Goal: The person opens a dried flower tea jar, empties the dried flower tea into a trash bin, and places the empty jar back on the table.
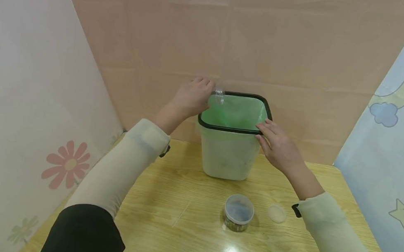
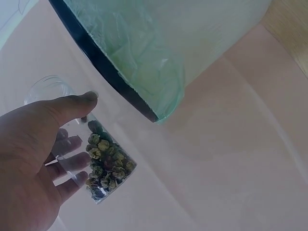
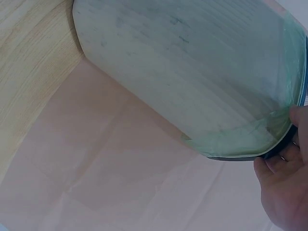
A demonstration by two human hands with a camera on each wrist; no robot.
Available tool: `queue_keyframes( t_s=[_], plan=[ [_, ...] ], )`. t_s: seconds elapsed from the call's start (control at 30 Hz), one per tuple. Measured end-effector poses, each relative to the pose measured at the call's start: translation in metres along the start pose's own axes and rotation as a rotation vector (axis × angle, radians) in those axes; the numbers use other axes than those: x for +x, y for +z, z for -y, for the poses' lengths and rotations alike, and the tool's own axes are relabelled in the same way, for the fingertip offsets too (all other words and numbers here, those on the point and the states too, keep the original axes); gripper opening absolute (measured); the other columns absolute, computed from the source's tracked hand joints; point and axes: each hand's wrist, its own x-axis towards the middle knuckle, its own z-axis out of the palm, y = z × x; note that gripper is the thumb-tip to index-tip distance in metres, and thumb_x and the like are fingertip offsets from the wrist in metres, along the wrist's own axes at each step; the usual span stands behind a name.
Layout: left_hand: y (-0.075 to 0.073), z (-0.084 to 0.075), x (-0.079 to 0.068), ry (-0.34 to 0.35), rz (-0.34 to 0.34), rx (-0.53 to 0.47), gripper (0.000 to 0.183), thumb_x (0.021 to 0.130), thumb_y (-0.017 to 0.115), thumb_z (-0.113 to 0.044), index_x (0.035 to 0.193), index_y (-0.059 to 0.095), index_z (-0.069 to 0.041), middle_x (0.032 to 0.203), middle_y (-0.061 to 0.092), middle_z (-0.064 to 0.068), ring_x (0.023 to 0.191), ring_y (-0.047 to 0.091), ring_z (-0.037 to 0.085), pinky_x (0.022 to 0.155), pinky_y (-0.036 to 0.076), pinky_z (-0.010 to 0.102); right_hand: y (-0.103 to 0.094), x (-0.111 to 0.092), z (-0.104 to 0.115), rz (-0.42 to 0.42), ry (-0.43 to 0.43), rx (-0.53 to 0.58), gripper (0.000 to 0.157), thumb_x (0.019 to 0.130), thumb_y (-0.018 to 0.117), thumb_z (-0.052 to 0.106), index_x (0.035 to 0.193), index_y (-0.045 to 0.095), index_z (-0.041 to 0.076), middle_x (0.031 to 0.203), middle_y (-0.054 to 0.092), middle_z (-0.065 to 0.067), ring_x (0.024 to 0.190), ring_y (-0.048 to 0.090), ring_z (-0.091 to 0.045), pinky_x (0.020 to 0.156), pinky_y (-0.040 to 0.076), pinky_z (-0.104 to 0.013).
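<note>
A pale plastic bin (image 1: 226, 153) with a black rim and a green bag liner (image 1: 235, 111) stands at the back of the wooden table. My left hand (image 1: 205, 93) holds a small clear jar (image 1: 219, 96) tilted over the bin's back left corner. In the left wrist view the jar (image 2: 103, 163) holds dried greenish bits at its bottom, with the thumb and fingers (image 2: 72, 161) round it, beside the bin rim (image 2: 103, 67). My right hand (image 1: 266, 133) holds the bin's right front rim. In the right wrist view its fingers (image 3: 276, 161) curl at the rim (image 3: 240, 157).
A round clear container (image 1: 238, 211) with dark contents and a lid on it stands on the table (image 1: 176, 223) in front of the bin. A small loose lid (image 1: 276, 213) lies to its right. Patterned cloth panels wall in both sides, a tan panel the back.
</note>
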Motion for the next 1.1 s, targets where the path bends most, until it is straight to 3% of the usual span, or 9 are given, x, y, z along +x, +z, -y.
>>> queue_keyframes(
  t_s=[0.43,1.1],
  plan=[
    [0.001,-0.0005,-0.0009,0.025,-0.057,0.044,0.044,0.097,0.063,-0.012,0.138,0.05,-0.003,0.133,0.058,0.012,0.124,0.053,0.029,0.106,0.047,0.039,-0.0011,-0.0013,-0.0001,-0.008,-0.007,-0.002,0.037,0.089,0.073,-0.002,0.125,0.065,-0.009,0.122,0.067,-0.026,0.127,0.056,-0.045,0.102,0.048,-0.057],
    [0.0005,0.0036,-0.0008,0.027,-0.055,0.07,0.043,0.099,0.054,-0.008,0.141,0.047,-0.005,0.14,0.056,0.012,0.131,0.049,0.03,0.113,0.041,0.043,-0.0003,0.0014,0.0003,0.014,0.003,0.01,0.037,0.09,0.072,-0.003,0.126,0.065,-0.008,0.122,0.067,-0.025,0.127,0.056,-0.044,0.103,0.048,-0.057]
  ],
)
